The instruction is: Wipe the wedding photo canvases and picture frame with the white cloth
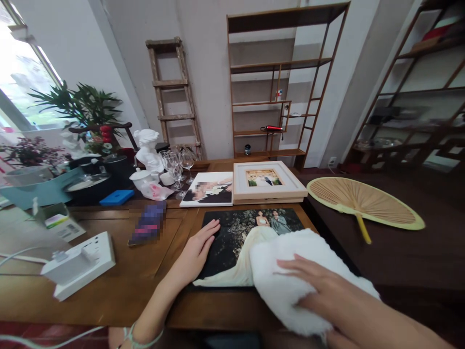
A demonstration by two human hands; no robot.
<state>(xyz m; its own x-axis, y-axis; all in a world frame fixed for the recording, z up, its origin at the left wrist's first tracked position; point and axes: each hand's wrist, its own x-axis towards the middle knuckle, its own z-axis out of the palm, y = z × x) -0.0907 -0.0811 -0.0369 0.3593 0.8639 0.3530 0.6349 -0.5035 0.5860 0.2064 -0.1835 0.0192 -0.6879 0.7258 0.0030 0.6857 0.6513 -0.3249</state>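
Note:
A dark wedding photo panel point(227, 245) lies flat on the brown wooden table, showing a couple and a long white gown. My left hand point(199, 249) rests on its left edge, fingers stretched out and holding nothing. On the panel's right side, a fluffy white cloth point(281, 257) covers part of the picture and hangs past its near edge. My right hand point(308, 278) grips this cloth from above, thumb and fingers pressed into the pile. The panel's lower right corner is hidden beneath the cloth.
Behind the panel lie a light-framed picture point(303, 189) and a white-edged photo print point(209, 201). A yellow-rimmed fan point(366, 201) is at right. To the left are a white power strip point(82, 264), a phone-like purple object point(148, 223), wine glasses point(174, 167) and a white bust point(148, 152).

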